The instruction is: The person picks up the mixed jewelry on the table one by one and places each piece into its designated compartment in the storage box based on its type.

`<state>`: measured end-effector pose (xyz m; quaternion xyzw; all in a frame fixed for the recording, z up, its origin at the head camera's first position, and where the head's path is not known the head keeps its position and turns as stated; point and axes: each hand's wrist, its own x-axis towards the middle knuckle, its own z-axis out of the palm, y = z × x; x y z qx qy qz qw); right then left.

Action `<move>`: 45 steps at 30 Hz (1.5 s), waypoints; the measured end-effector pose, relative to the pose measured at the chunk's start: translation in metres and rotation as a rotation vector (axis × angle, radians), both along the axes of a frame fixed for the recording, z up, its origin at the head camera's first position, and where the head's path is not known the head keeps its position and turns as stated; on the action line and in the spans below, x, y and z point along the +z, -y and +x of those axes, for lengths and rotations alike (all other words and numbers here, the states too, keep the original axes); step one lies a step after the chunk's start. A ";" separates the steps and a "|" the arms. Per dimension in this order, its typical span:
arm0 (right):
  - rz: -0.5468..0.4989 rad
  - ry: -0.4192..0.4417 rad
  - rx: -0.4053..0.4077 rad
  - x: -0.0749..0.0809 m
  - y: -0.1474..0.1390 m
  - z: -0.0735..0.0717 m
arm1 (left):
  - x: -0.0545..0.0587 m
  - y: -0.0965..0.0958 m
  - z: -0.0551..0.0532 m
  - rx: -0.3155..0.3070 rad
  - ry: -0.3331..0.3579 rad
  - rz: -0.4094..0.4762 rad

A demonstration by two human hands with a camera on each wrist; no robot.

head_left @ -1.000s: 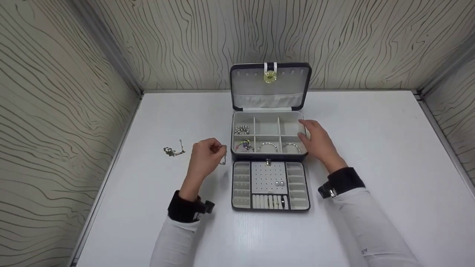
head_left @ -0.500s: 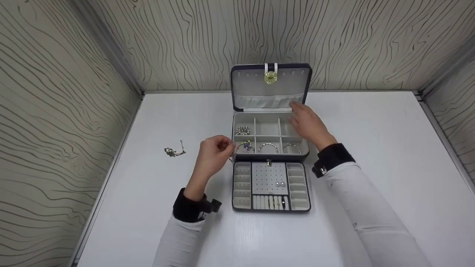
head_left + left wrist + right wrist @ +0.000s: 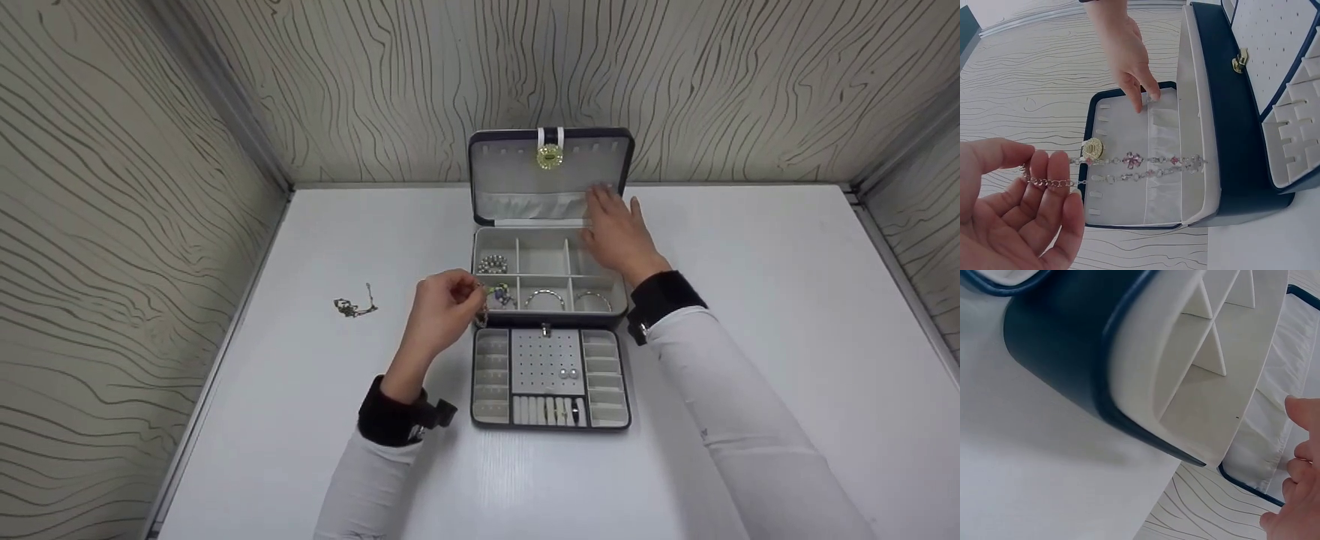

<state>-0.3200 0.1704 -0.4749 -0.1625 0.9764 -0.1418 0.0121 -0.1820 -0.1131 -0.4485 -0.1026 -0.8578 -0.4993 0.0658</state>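
My left hand (image 3: 446,311) pinches the chain end of a silver bracelet with pink flowers (image 3: 1132,160). Its two strands hang beside the left front corner of a dark blue jewelry box (image 3: 517,319). The box's lid (image 3: 517,172) stands raised, with a gold clasp (image 3: 550,157) at its top. Inside the lid is a gathered fabric pocket (image 3: 1161,132). My right hand (image 3: 621,238) reaches over the box's right side with extended fingers, fingertips at the pocket's upper edge. It holds nothing that shows.
Compartments hold a grey beaded bracelet (image 3: 493,264), a colourful bracelet (image 3: 501,294) and two silver bangles (image 3: 545,295). In front, the fold-out tray (image 3: 626,375) carries pearl earrings (image 3: 568,373) and several rings (image 3: 562,410). A tangled chain (image 3: 350,307) lies on the table at left.
My left hand has moved right with the bracelet, up to the box's left front corner. My right hand has gone from the box's right rim up to the lid's pocket.
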 end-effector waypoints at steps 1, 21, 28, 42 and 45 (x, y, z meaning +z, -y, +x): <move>0.008 0.002 0.000 -0.001 0.000 0.000 | 0.000 0.000 0.000 0.000 0.000 -0.001; 0.046 -0.021 -0.018 -0.001 -0.006 -0.003 | 0.001 -0.007 -0.003 -0.053 0.002 0.014; 0.052 -0.045 -0.014 -0.002 -0.006 -0.005 | 0.001 -0.008 -0.003 -0.055 0.020 0.017; 0.068 -0.023 0.001 -0.006 -0.007 0.002 | 0.009 -0.017 -0.011 -0.115 0.025 0.004; 0.063 -0.001 0.005 -0.004 -0.007 0.003 | 0.014 -0.023 -0.018 -0.166 0.040 0.030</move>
